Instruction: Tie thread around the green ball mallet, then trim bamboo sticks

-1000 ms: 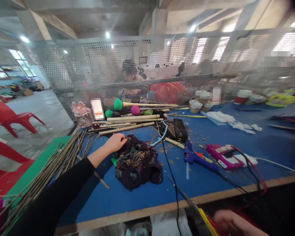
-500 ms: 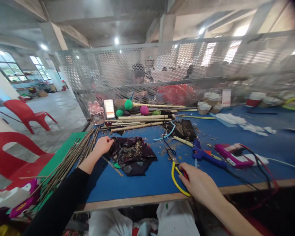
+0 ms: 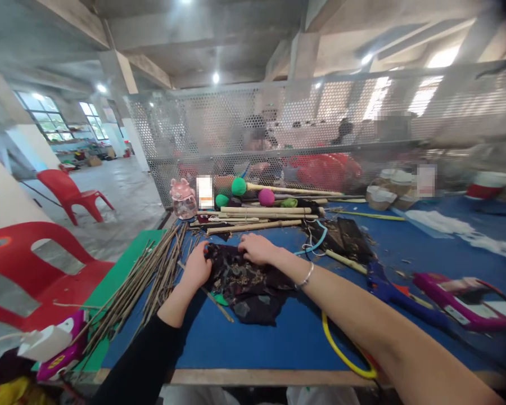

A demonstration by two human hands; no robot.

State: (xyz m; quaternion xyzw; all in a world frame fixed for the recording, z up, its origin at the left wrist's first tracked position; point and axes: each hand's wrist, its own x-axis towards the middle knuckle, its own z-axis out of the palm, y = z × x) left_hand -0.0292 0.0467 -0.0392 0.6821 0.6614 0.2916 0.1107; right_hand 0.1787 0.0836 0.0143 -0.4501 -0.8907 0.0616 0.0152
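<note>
A dark patterned cloth (image 3: 257, 287) lies spread on the blue table top, with dry brown crumbs strewn over its middle. At its left edge, my left hand (image 3: 197, 265) has its fingers closed on the fabric. My right hand (image 3: 258, 248) grips the far edge of the same cloth with bent fingers. Under my right forearm, partly hidden, are the scissors, of which a yellow handle (image 3: 343, 357) shows near the table's front edge. A bit of green (image 3: 220, 299) and a thin stick (image 3: 223, 312) stick out from under the cloth's left side.
A bundle of thin twigs (image 3: 139, 287) lies on the left. Bamboo sticks (image 3: 261, 214), coloured balls (image 3: 266, 197) and a pink bottle (image 3: 184, 198) line the back, before a perforated metal screen (image 3: 219, 129). Rightward are a blue glue gun (image 3: 388, 289) and a purple device (image 3: 459, 298).
My right hand has let go of the scissors and moved left to the far edge of the cloth. My left hand stays at the cloth's left edge. The view has shifted leftward.
</note>
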